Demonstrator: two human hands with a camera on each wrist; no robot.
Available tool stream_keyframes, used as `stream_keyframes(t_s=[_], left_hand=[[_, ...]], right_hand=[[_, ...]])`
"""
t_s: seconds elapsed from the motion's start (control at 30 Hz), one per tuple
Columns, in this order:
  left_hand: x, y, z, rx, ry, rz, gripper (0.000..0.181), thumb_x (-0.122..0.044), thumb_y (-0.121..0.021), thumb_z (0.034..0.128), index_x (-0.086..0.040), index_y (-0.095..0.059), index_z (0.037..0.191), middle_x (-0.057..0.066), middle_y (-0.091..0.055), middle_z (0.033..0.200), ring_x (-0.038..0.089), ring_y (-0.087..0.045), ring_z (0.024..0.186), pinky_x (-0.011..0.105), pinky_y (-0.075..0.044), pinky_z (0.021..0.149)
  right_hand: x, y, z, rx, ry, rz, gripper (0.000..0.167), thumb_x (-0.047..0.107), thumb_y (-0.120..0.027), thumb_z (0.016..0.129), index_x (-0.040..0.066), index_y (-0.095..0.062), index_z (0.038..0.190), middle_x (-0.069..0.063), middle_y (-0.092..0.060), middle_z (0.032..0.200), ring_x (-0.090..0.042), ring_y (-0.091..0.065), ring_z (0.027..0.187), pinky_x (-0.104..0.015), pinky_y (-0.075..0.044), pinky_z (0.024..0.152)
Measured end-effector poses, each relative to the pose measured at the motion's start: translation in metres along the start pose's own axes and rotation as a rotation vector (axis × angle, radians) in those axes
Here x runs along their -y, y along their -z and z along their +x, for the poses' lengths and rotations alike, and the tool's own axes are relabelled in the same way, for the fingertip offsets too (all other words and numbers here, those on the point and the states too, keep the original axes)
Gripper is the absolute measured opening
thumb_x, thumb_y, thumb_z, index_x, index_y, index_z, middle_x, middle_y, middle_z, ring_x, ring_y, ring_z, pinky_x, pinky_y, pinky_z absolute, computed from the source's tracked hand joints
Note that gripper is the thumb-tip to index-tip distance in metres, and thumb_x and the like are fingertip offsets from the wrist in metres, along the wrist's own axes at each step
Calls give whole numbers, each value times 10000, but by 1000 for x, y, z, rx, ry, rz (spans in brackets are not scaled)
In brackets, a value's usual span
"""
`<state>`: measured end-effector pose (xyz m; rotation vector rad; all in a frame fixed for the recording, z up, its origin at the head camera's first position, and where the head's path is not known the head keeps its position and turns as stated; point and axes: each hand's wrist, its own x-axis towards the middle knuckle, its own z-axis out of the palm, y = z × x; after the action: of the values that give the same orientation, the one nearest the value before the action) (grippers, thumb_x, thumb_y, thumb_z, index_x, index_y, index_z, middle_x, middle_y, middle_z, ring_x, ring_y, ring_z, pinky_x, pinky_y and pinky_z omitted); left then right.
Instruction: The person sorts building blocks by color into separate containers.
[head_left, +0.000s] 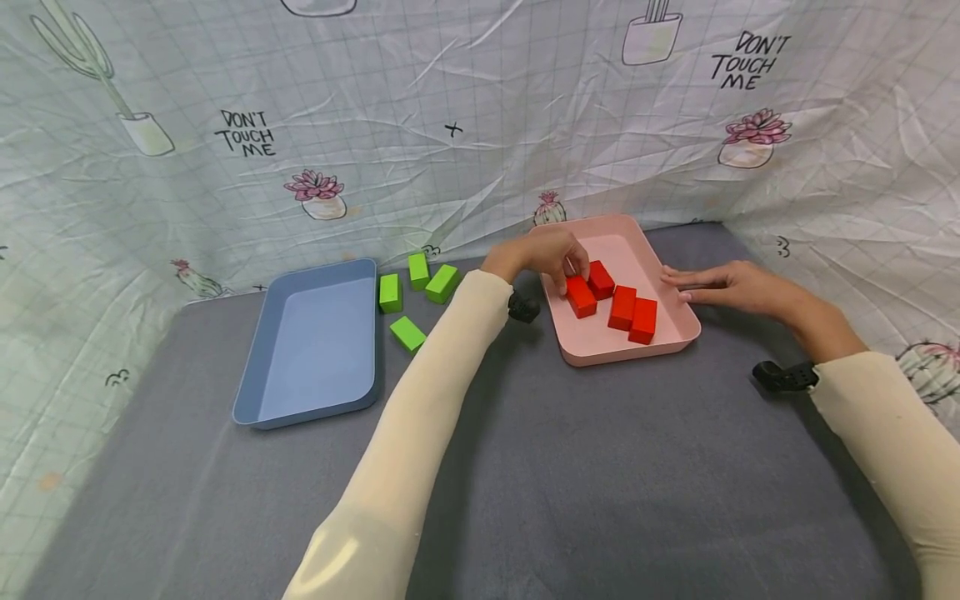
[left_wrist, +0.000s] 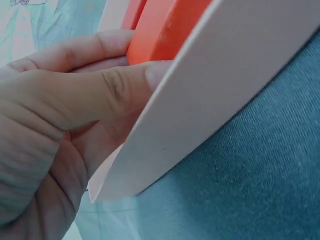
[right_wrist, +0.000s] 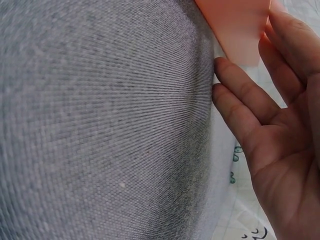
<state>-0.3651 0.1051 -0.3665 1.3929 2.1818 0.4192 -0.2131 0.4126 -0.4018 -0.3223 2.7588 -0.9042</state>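
A pink tray (head_left: 625,357) stands at the back right of the table with several red blocks in it. Over its left wall reaches my left hand (head_left: 542,252), whose thumb and fingers pinch the leftmost red block (head_left: 581,297). Up close in the left wrist view, the thumb lies along one side of that red block (left_wrist: 159,37), partly behind the tray wall (left_wrist: 200,95). My right hand (head_left: 738,287) touches the tray's right rim with its fingers nearly straight. The right wrist view shows these fingers spread beside the tray's outer wall (right_wrist: 240,30).
To the left stands a blue tray (head_left: 318,350) with nothing inside. Several green blocks, one of them a nearer green block (head_left: 408,333), lie between the trays, beside my left forearm. A printed cloth (head_left: 420,158) hangs behind the grey table (head_left: 570,475).
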Motion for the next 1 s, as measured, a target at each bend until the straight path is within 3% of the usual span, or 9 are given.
stream_keyframes(t_s=[0.13,0.2,0.47,0.67,0.77,0.87,0.93,1.0], left_hand=[[1,-1,0,-14,32,14,263,-71,-816,860,-86,-756,1116,45,-738,1157,173,-666,1123,245,-526,959],[2,-2,-1,-29,34,13,269,-74,-816,861,-91,-763,1124,40,-741,1146,168,-668,1113,238,-528,953],[6,-7,-3,-72,20,-16,297,-63,-837,836,-105,-774,1123,23,-745,1123,154,-677,1069,232,-535,929],[0,-9,-5,-59,21,47,274,-26,-780,881,-108,-733,1138,29,-711,1175,178,-644,1116,245,-529,936],[-1,-13,-8,-73,46,37,330,21,-727,899,-100,-676,1202,47,-671,1237,196,-607,1157,258,-526,941],[0,-19,-15,-125,51,31,427,28,-686,921,-100,-614,1322,65,-630,1310,202,-591,1196,267,-521,966],[0,-22,-22,-177,31,76,476,11,-682,934,-95,-576,1386,75,-618,1340,206,-595,1208,273,-515,986],[-1,-24,-29,-236,3,144,475,-7,-667,952,-69,-565,1411,91,-622,1352,217,-607,1204,287,-505,1008]], right_hand=[[1,-1,-1,2,-9,25,502,307,-702,975,215,-577,1453,-54,-432,1561,-361,-329,1487,-584,-346,1123],[1,-1,-1,-1,-10,38,508,318,-705,972,217,-576,1453,-57,-427,1563,-363,-320,1492,-631,-312,1130],[2,-1,-1,6,-12,53,513,339,-702,972,223,-574,1456,-56,-414,1572,-361,-301,1501,-644,-289,1141],[1,1,-3,2,3,46,507,323,-706,971,212,-582,1450,-62,-425,1563,-365,-314,1494,-640,-304,1131],[1,0,-3,-2,1,37,507,344,-704,970,228,-584,1449,-46,-427,1565,-350,-322,1492,-586,-332,1127],[-1,-1,-3,-13,-2,18,497,363,-707,965,262,-595,1439,2,-445,1556,-291,-352,1484,-325,-373,1105],[-2,-1,-2,-17,1,6,492,371,-707,964,271,-600,1434,21,-454,1549,-271,-365,1478,-155,-359,1020],[-2,-1,-2,-23,7,-2,486,370,-706,965,270,-605,1429,26,-464,1541,-266,-377,1472,-77,-347,938]])
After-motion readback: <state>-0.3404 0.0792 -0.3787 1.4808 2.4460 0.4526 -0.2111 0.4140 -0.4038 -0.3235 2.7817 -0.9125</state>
